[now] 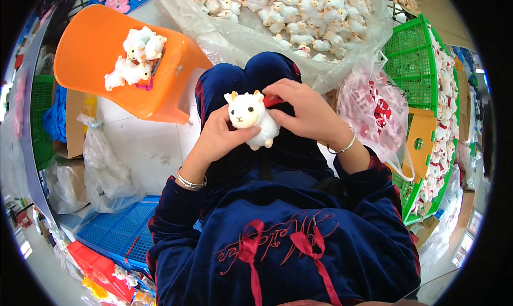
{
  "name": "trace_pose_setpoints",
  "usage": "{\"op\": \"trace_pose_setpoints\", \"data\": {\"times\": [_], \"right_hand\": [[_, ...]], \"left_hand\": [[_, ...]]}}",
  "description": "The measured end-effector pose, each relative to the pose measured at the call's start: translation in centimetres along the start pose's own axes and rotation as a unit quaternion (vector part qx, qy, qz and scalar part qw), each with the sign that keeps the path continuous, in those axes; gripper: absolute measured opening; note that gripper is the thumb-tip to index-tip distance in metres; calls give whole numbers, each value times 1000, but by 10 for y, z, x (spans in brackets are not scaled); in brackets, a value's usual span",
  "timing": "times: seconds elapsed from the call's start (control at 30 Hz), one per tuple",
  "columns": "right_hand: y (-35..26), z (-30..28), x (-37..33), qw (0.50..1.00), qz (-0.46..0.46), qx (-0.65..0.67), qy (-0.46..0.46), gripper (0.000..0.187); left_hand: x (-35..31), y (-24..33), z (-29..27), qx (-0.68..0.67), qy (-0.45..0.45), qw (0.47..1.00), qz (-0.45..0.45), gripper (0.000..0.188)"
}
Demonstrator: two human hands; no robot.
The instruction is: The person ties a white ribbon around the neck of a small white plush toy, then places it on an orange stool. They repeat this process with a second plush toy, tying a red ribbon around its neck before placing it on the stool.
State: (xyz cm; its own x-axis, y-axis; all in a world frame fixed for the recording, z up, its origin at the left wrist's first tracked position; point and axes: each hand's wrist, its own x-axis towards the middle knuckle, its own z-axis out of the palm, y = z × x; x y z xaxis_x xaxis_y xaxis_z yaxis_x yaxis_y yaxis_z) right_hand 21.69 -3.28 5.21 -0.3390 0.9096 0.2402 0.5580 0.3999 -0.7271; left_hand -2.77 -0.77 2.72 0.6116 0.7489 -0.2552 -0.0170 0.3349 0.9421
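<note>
My left hand (pixel 215 137) is closed around a small white plush goat (pixel 247 112) with yellowish horns and a pale face, held upright above my lap. Its thumb presses across the front of the toy's body. Beside the toy's head, my right hand (pixel 309 109) pinches a piece of red cloth (pixel 272 100) between thumb and fingers. The cloth touches or nearly touches the back of the toy's neck; its far end is hidden behind the toy and my fingers.
An orange chair (pixel 80 55) at the left carries several white plush toys (pixel 140 52). A large clear plastic bag (pixel 235 39) ahead holds many more. Right of my knees lies a bag of red-and-white cloth pieces (pixel 368 100), next to a green crate (pixel 409 49) of dressed toys. Blue crates (pixel 120 226) stand lower left.
</note>
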Motion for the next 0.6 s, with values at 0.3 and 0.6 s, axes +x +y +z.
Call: {"op": "trace_pose_setpoints", "data": {"times": [0.3,0.6], "right_hand": [[4,13,-2,982,176,62,-18,16],[18,14,-1,988,144,-24,-47,15]], "left_hand": [[16,6,-7,103,53,990,-76,43],[21,7,-1,222,88,969,-64,47]]}}
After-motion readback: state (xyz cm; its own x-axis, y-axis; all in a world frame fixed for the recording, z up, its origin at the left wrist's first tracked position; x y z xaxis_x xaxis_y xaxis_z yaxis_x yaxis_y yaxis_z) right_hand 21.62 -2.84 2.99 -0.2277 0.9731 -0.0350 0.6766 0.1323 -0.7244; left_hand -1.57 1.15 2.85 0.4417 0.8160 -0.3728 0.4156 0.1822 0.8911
